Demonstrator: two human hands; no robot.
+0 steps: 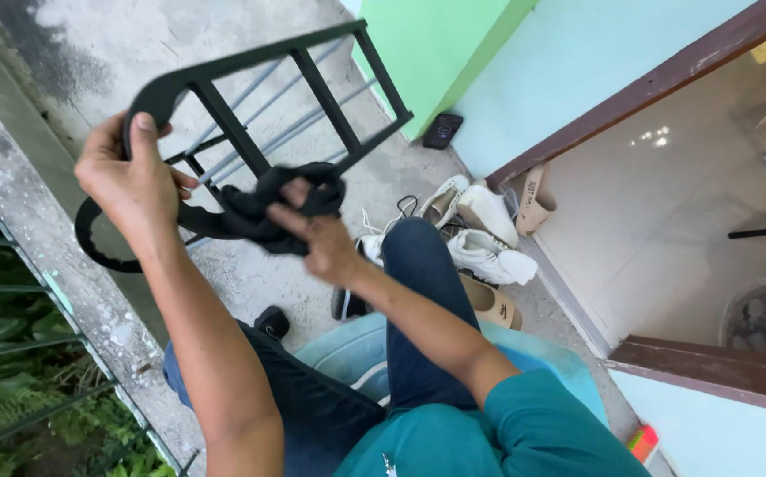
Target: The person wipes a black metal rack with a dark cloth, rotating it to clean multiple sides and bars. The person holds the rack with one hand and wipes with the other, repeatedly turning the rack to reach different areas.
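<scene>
- I am holding a black metal rack (299, 84), a frame with crossbars, up in front of me with my left hand (131, 181), whose fingers are curled shut around its rounded end, thumb pressing on top.
- My right hand (316, 234) is pinching a bunched black cloth (264, 208) between thumb and fingers and pressing it against the lower part of the frame, just beside my left hand.
- The cloth is touching the rail near the curved end; the bars farther out, toward the green wall (440, 44), are not being touched by either hand.
- Judging from where the cloth is sitting, I am working on the near end of the rack, and the far crossbars look like the part left to go over; I cannot tell from the surface which bars are already wiped, since the metal is looking evenly dark.
- I am sitting with my legs in dark blue trousers (422, 291) over a light blue plastic seat (356, 349).
- On the concrete floor (250, 274) beyond my knee, white sneakers (489, 238) and beige sandals (493, 305) are lying by the doorway, with a small dark device (443, 131) resting near the wall.
</scene>
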